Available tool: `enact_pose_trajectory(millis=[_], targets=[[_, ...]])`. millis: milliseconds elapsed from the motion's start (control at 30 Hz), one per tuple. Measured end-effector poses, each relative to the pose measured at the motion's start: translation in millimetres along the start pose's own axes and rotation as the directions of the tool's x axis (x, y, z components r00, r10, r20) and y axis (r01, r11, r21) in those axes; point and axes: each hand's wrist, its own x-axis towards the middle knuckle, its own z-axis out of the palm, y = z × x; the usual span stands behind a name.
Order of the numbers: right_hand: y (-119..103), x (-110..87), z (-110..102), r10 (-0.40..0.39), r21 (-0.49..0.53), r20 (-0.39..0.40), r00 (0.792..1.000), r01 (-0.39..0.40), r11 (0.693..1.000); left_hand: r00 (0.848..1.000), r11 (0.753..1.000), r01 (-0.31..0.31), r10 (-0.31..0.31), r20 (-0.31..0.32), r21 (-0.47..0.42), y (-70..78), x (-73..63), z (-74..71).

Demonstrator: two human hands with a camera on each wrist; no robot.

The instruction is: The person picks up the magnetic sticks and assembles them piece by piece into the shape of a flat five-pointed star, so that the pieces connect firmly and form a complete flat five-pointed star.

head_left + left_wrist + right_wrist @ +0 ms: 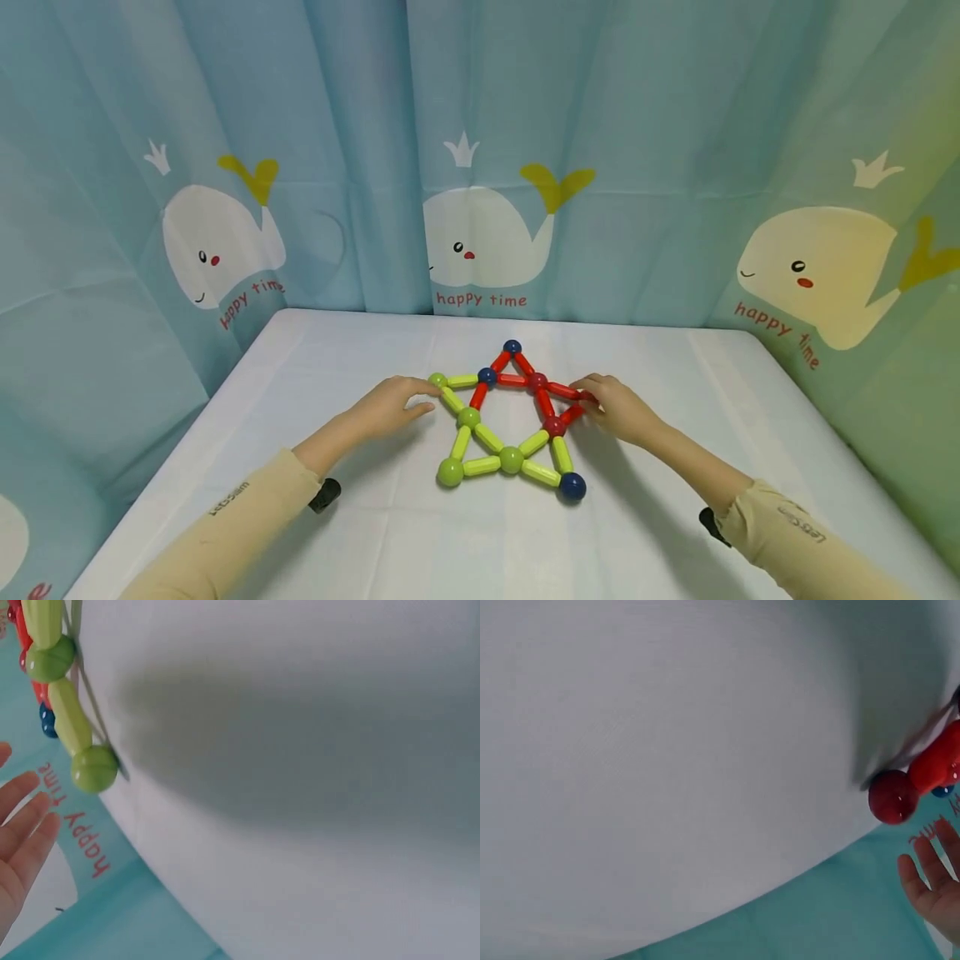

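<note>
A star-shaped frame of magnetic sticks and balls lies flat on the white table. Its left side has lime-green sticks (pixel 482 466) and green balls (pixel 450 472); red sticks (pixel 513 381) and dark red balls (pixel 554 426) form the upper right. My left hand (pixel 390 406) is at the upper-left green ball (pixel 437 380), index fingertip right beside it and thumb apart. Over at the right tip, my right hand (pixel 618 408) has its fingertips on the red ball, partly covering it. In the right wrist view, its visible fingers (pixel 932 864) are extended below a red ball (pixel 893 797).
Blue balls (pixel 573 486) sit at the star's lower right, top and upper left. The white tabletop (pixel 390 533) ends at a blue curtain (pixel 360 250) printed with whales. Both wrists wear a dark device (pixel 326 495) by the beige sleeves (pixel 240 517).
</note>
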Motion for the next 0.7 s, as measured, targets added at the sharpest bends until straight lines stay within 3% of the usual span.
enact_pose_trajectory(millis=[133,333,567,700], targets=[[-1,-12.3,-10,-0.067,-0.006,-0.084,0.994,0.067,0.998,0.998,0.999,-0.029,0.032,-0.06,0.042,-2.5,-9.3,-11.5],[-4,-31.8,-13,-0.089,0.0,-0.163,0.983,0.09,0.996,0.984,0.993,-0.051,0.068,-0.162,0.107,-5.5,-24.9,-24.0],[-13,-54.7,-10,-0.181,-0.091,-0.242,0.953,0.164,0.982,0.967,0.991,-0.085,0.108,-0.231,0.107,-4.3,-42.8,-16.5],[-28,-58.9,-10,-0.137,-0.065,-0.224,0.965,0.125,0.99,0.95,0.991,-0.093,0.118,-0.29,0.102,1.7,-52.1,-8.0]])
